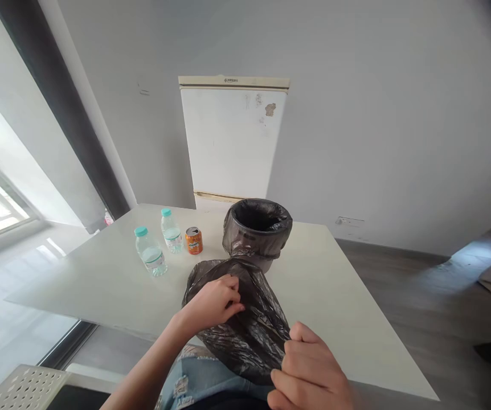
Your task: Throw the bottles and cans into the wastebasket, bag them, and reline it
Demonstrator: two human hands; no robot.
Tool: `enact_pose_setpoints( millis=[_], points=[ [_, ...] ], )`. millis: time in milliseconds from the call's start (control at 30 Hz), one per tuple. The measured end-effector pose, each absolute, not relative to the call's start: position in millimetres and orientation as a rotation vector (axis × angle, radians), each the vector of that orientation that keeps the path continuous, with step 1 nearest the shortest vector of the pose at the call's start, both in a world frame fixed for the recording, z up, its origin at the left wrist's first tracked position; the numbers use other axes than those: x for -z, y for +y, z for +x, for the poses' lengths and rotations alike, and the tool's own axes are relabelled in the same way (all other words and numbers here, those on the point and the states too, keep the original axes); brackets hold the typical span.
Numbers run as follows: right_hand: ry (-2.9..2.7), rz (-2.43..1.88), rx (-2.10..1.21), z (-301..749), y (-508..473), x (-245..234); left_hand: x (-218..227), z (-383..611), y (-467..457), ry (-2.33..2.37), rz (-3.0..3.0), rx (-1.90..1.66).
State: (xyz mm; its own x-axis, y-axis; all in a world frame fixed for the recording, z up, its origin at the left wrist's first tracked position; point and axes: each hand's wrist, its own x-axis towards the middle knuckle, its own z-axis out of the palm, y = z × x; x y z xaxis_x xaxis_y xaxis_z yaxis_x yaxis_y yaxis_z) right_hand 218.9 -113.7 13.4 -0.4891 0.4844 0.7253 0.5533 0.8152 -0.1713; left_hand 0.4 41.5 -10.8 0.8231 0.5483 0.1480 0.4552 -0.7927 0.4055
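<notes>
A dark, see-through plastic garbage bag spreads from the table's near edge toward a trash can. My right hand is closed around the bag's right edge and pulls it taut. Over the middle of the bag, my left hand has its fingers curled into the film. The trash can stands behind the bag, lined with another dark bag that folds over its rim. Whether the two bags are joined, I cannot tell.
On the white table, left of the can, stand an orange soda can and two clear bottles with teal caps, a nearer bottle and a farther bottle. A white refrigerator is behind the table.
</notes>
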Motion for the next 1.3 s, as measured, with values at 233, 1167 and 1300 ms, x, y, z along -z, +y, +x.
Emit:
enact_pose_setpoints(
  millis=[233, 1167, 1300],
  points=[
    [-2.277, -0.833, 0.207, 222.8, -100.9, -10.4, 5.1, -19.0, 34.2, 0.690, 2.583, -0.193],
    [-2.285, -1.518, 0.019, 296.3, -62.3, 100.7, 30.3, -42.9, 45.2, 0.962, 1.467, -1.445],
    [-2.131, -1.693, -0.142, 318.4, -60.3, 119.4, 18.6, -48.2, 61.3, 1.035, 1.458, -1.609]
  ],
)
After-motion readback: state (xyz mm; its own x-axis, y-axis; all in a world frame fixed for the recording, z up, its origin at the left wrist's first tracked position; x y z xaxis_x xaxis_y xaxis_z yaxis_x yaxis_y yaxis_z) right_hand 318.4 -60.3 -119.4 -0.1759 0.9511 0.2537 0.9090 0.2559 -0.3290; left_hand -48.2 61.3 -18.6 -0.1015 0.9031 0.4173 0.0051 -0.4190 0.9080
